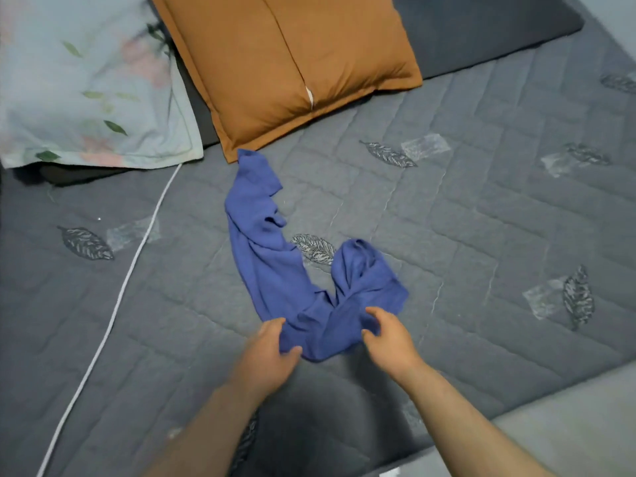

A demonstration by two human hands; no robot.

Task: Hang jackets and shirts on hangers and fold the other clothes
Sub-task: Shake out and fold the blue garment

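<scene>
A blue garment point(275, 270) lies crumpled in a V shape on the grey quilted bed point(481, 235). One long leg of it reaches up to the corner of an orange pillow, and a shorter bunched part lies to the right. My left hand point(272, 352) pinches the garment's near left edge between thumb and fingers. My right hand point(387, 335) hovers at the near right edge with fingers and thumb curved around the cloth; whether they close on it is unclear. No hanger is in view.
An orange pillow point(292, 63) and a pale floral pillow point(86, 80) lie at the head of the bed. A white cord point(113, 304) runs diagonally down the left side. A dark blanket point(481, 29) sits at the back right. The bed's edge point(550, 401) is near right.
</scene>
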